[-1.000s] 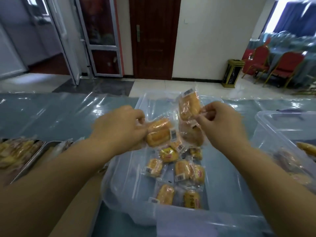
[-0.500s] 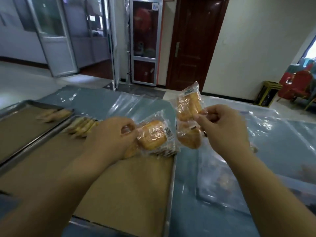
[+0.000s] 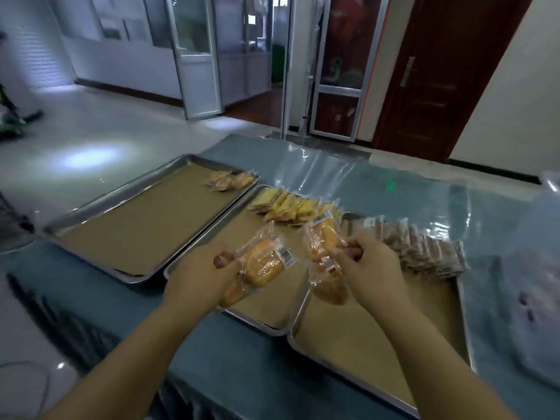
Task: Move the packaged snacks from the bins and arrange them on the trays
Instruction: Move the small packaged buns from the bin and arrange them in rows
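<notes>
Left hand (image 3: 198, 275) closed around clear-wrapped golden bread packs (image 3: 262, 265), held in air over middle tray (image 3: 242, 310). Right hand (image 3: 371, 268) pinching two more bread packs (image 3: 321, 242), one upright, one hanging below, over the seam between middle tray and right tray (image 3: 348, 368). Three metal trays with brown liners sit side by side on blue-covered counter (image 3: 236, 368), toward its left end. Left tray (image 3: 100, 219): few yellow packs (image 3: 230, 180) at far corner. Middle tray: overlapping row of yellow snack packs (image 3: 288, 207) along far edge. Right tray: row of brown snack packs (image 3: 424, 247) along far-right side. Clear bin (image 3: 542, 313) at counter's right edge, blurred, contents unclear.
</notes>
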`<state>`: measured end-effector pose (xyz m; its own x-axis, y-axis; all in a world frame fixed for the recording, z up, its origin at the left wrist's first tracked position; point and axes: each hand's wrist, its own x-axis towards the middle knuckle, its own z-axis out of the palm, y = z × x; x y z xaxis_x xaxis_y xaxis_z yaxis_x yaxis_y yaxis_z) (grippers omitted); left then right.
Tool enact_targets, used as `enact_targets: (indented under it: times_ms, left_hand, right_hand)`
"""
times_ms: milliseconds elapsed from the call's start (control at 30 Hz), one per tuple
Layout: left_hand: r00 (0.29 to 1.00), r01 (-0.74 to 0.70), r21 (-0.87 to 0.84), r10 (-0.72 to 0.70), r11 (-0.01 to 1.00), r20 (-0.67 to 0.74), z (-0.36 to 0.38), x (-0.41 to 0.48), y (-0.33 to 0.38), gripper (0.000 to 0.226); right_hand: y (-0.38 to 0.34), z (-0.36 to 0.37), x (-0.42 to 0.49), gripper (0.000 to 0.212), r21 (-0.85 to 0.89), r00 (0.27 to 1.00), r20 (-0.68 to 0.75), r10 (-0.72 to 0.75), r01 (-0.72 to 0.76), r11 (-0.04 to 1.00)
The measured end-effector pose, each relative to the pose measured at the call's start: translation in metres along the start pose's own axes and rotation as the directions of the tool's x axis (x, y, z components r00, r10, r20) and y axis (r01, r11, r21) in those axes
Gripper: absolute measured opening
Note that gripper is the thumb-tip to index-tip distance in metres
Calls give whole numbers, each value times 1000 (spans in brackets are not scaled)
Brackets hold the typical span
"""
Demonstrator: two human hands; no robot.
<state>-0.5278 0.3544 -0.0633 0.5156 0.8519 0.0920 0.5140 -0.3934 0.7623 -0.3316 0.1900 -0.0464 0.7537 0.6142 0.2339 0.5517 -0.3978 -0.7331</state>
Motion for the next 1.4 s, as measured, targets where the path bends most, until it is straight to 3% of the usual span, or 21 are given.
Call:
enact_targets:
  times_ms: [167, 433, 700, 867, 1100, 1267, 1400]
  left_hand:
    - [996, 86, -76, -86, 993, 2, -23, 52, -54, 7]
    - [994, 99, -37, -100, 994, -34, -66, 172, -106, 9]
    - [988, 153, 13, -153, 988, -11, -85, 260, -167, 14]
    - [987, 149, 19, -150, 989, 49, -90, 328, -199, 19]
    - [986, 57, 63, -66, 996, 151, -101, 438, -239, 4]
    - [990, -50, 160, 29, 986, 135, -99, 514, -260, 31]
    - [989, -104, 171, 84, 980, 118, -85, 560, -269, 29]
  right_hand:
    - [-12, 76, 37, 9, 43, 996, 70, 57, -60, 997]
    - [-56, 187, 123, 8, 120, 978, 157, 135, -155, 981]
    - [-99, 266, 186, 6, 37, 956, 270, 119, -134, 990]
    - [-121, 313, 229, 9, 8, 952, 255, 168, -176, 984]
    - [-151, 391, 299, 5, 3, 934, 160, 320, -325, 946]
    - [-169, 449, 357, 19, 48, 917, 126, 378, -386, 921]
    - [-171, 488, 400, 19, -31, 894, 149, 422, -423, 906]
